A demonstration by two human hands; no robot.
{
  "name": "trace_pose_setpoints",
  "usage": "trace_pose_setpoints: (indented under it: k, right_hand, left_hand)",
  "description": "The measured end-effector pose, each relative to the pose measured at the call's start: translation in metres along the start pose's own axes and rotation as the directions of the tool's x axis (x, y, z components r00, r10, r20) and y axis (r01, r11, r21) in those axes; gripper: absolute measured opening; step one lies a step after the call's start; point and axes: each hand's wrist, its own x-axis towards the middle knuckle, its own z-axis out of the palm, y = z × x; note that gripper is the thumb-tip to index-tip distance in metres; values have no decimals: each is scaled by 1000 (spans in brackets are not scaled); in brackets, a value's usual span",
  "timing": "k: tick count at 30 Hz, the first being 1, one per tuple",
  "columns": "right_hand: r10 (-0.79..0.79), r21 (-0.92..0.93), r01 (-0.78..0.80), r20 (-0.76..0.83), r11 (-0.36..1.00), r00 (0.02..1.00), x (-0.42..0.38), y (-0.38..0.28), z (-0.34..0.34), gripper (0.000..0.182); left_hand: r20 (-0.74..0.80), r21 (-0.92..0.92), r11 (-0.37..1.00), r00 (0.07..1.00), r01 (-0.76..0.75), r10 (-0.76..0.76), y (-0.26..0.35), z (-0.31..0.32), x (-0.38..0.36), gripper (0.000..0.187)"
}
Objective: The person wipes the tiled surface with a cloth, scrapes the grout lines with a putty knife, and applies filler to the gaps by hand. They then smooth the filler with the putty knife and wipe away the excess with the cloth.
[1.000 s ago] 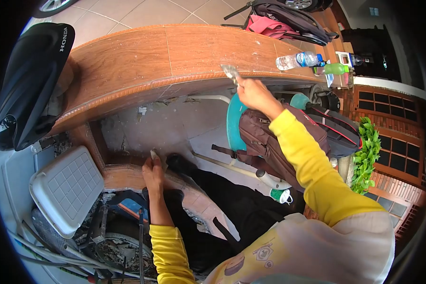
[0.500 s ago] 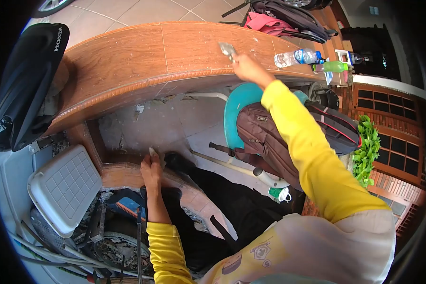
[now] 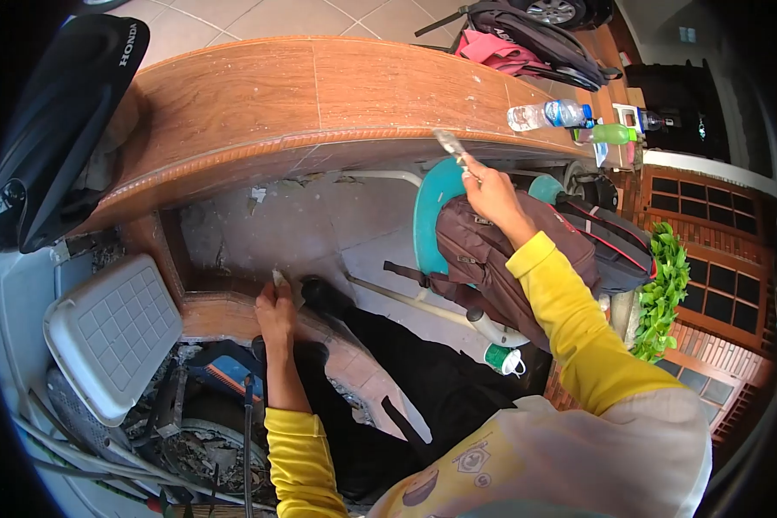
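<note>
Right hand (image 3: 492, 194) at front edge of ledge (image 3: 233, 95), fingers closed round near end of scraper (image 3: 448, 145), apparently leaving far end free; contact with ledge unclear. Left hand (image 3: 276, 312), well apart from ledge, pinches small pale piece (image 3: 277, 277), seemingly for light hold.

This looks like the outside of a home, a carport or porch: a car wheel (image 3: 554, 10) stands near pale floor tiles (image 3: 263, 17), what seems a motorbike seat (image 3: 69, 112) marked HONDA juts in at one side, and wooden-framed panes (image 3: 706, 198), brickwork (image 3: 706, 345) and a leafy plant (image 3: 667, 293) show opposite.
</note>
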Motion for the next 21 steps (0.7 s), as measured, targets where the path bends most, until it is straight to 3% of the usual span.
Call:
trace_pose_setpoints:
  k: [3, 7, 9, 11, 13, 14, 15, 17, 18, 19, 21]
  right_hand:
    - [57, -3, -57, -48, 998, 997, 15, 6, 4, 44]
    - [-187, -69, 183, -59, 981, 981, 108, 5, 15, 27]
    - [-19, -23, 19, 26, 1000, 999, 139, -29, -5, 23]
    - [-87, -40, 91, 85, 995, 993, 124, -31, 2, 24]
    - [-169, -33, 176, 154, 984, 973, 77, -48, 5, 25]
    - [-384, -111, 380, -15, 918, 923, 69, -48, 16, 29]
    - [-568, -258, 519, -183, 815, 802, 62, -48, 27, 33]
    - [-413, -197, 386, -118, 901, 903, 83, -59, 25, 27]
    - [-147, -157, 159, 89, 975, 985, 114, -67, 15, 26]
    - [-138, -117, 145, 61, 983, 989, 153, -58, 24, 26]
    - [-155, -81, 164, 108, 983, 982, 150, -61, 20, 26]
  left_hand:
    - [-10, -48, 998, 999, -45, 44, 8, -5, -3, 38]
    - [-15, -57, 998, 1000, 0, -1, 9, 0, -1, 37]
    - [-6, -39, 999, 1000, 6, -6, 3, 5, 1, 36]
    - [18, -20, 999, 999, -41, 42, -1, 6, 2, 36]
    - [8, -33, 997, 998, -63, 63, -1, 4, 0, 36]
    - [-3, -38, 996, 997, -76, 76, 0, 3, 2, 35]
    - [-13, -48, 997, 998, -60, 59, 6, 0, 4, 35]
    - [-4, -45, 999, 1000, -19, 18, 21, -7, -1, 34]
    - [6, -27, 1000, 1000, -15, 15, 24, -8, -3, 34]
    - [11, -14, 1000, 1000, -11, 11, 28, -8, -4, 33]
    - [18, 8, 999, 999, -40, 40, 26, -10, -4, 33]
